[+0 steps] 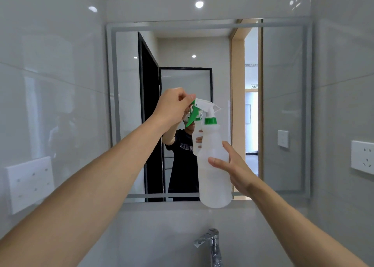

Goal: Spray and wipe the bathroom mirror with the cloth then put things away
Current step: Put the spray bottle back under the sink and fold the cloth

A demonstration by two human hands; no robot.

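A translucent white spray bottle (214, 171) with a green collar and green trigger is held up in front of the bathroom mirror (283, 109). My right hand (232, 167) grips the bottle's body from the right side. My left hand (174, 109) is pinched on the nozzle tip at the front of the white spray head. The mirror reflects both arms, the bottle and a dark shirt. No cloth is in view.
A chrome tap (212, 244) stands below the mirror at the bottom centre. A white socket plate (29, 183) is on the left wall and another socket (362, 157) on the right wall. Glossy grey tiles surround the mirror.
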